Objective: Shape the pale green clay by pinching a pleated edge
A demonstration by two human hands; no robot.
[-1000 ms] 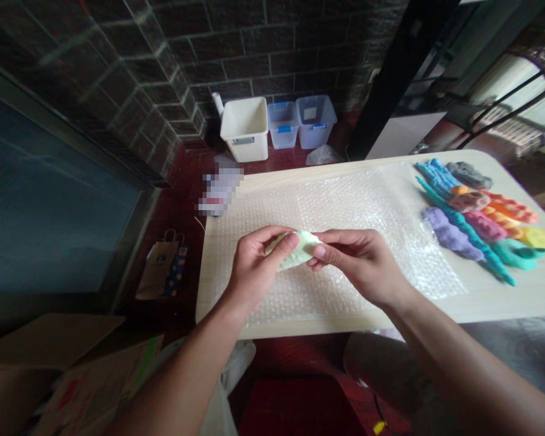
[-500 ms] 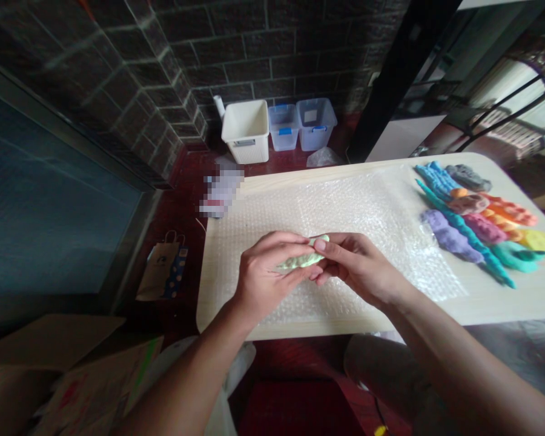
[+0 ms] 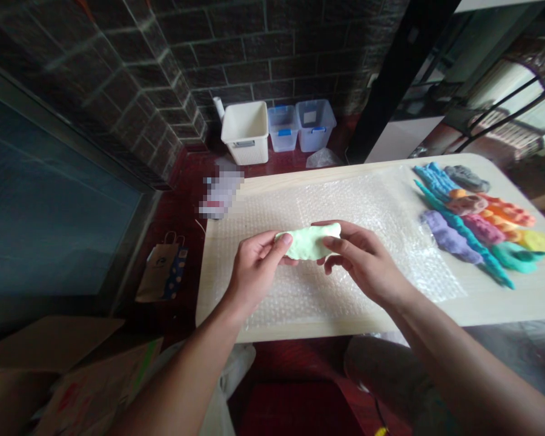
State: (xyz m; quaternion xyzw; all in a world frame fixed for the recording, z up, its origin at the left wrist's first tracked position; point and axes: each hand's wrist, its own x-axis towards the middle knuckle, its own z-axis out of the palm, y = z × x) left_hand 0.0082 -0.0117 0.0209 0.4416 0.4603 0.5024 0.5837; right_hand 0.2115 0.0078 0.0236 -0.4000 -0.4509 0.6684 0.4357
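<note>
A pale green strip of modelling clay (image 3: pixel 307 243), flattened and a little lumpy, is held up between both hands above the table. My left hand (image 3: pixel 257 261) pinches its left end, thumb on the face and fingers behind. At the other end, my right hand (image 3: pixel 361 257) grips it with the thumb on the near side; some fingers are hidden behind the clay. Beneath them lies a sheet of bubble wrap (image 3: pixel 272 297) on the pale wooden table (image 3: pixel 476 303).
Several coloured clay pieces lie at the table's right, among them a purple lump (image 3: pixel 449 235) and a long teal roll (image 3: pixel 463 233). Behind the table stand a white bin (image 3: pixel 246 139) and clear tubs (image 3: pixel 315 127). Cardboard boxes (image 3: pixel 86 375) sit lower left.
The clay has been turned so its broad face shows. My left hand has drawn back to the left end, uncovering more of the piece.
</note>
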